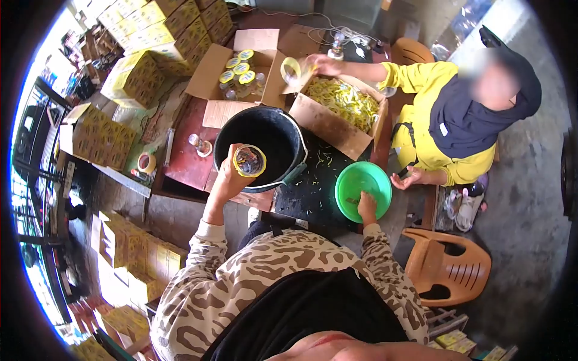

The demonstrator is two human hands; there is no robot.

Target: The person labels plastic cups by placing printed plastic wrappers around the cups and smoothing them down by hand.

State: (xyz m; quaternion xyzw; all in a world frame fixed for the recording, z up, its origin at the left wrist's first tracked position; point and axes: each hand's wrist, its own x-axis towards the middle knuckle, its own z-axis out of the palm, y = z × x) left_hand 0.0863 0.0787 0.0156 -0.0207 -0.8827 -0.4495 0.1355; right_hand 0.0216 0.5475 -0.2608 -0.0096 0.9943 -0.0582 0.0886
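Observation:
My left hand (226,180) is closed around a clear plastic cup (250,160) with a yellow rim and small dark pieces inside. It holds the cup over the near side of a large black bucket (260,129). My right hand (366,208) reaches down into a bright green basin (385,195), its fingertips together near small brownish bits at the bottom. What those fingers grip, if anything, is too small to tell. The basin sits to the right of the bucket on a dark tabletop.
Across the table, a person in yellow (442,90) holds a clear, yellow-marked piece over a carton (334,135) of yellow strips. Another carton (211,69) contains yellow-lidded cups. A glass jar (198,144) stands left of the bucket. An orange plastic chair (442,265) is at right; stacked yellow boxes (162,27) stand behind.

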